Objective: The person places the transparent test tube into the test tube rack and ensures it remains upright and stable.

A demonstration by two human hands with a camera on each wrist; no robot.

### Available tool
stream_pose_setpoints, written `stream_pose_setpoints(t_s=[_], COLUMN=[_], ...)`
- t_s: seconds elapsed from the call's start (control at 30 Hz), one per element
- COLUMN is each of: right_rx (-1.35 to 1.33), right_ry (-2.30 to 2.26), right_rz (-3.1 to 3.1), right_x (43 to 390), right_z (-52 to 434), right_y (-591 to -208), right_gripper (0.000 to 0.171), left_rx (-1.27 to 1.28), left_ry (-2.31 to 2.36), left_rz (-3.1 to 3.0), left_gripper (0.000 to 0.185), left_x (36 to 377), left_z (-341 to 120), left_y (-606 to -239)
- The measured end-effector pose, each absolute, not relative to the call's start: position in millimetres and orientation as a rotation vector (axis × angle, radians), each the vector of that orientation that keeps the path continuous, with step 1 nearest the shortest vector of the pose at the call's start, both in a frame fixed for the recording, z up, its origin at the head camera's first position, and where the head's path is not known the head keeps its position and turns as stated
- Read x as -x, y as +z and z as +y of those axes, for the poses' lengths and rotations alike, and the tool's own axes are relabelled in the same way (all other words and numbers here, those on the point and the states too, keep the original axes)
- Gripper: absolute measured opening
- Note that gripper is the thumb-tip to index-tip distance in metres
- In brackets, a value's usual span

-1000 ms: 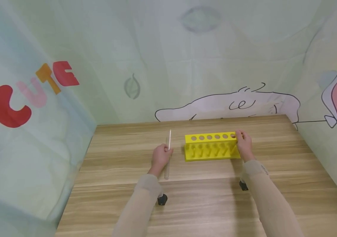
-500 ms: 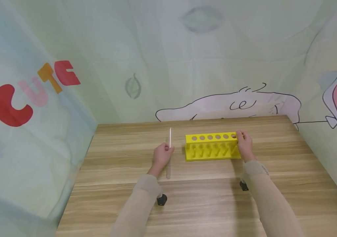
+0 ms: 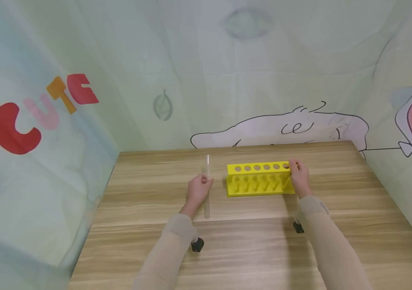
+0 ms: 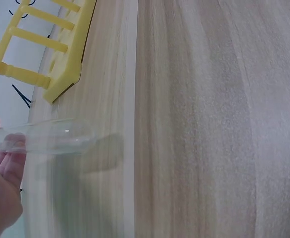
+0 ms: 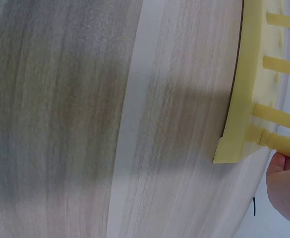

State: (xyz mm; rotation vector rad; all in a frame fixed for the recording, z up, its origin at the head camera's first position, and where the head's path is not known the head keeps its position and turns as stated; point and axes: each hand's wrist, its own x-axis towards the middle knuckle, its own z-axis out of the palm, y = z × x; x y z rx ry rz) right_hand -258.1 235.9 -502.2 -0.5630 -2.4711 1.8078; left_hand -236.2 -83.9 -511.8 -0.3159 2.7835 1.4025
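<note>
Tube (image 3: 207, 189) being pinched in left hand (image 3: 197, 191), rack (image 3: 260, 179) being steadied by right hand (image 3: 299, 177).
Left fingers are curling round the glass tube near its middle; tube ends are projecting above and below the grip, the lower end hanging just over the table (image 3: 249, 249). Right fingers are gripping the rack's right end. The rack is standing just right of the left grip, holes facing up. Judgement: keeping the tube upright and the rack pinned is easing alignment with a hole.

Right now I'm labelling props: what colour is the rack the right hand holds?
Yellow; the rack shows best in the head view.
</note>
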Motion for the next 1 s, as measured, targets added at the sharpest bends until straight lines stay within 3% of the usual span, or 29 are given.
stream_pose_setpoints(t_s=[0.2,0.6,1.0], right_rx=[0.567,0.553,0.539], right_ry=[1.816,1.81,1.816], right_rz=[-2.475,-2.444,-2.444], right_x=[259.2,256.5,255.4], right_z=[236.6,234.8,234.3], right_y=[-502.9,-499.6,-499.3], right_gripper=[0.059,0.046,0.049], left_rx=[0.314,0.314,0.282], left_ry=[1.433,1.51,1.615], left_rz=[2.781,2.752,2.738], left_gripper=[0.022,0.024,0.021], left_x=[236.1,237.0,239.4], left_z=[-84.2,-84.1,-82.6], left_y=[-511.8,-511.4,-505.4])
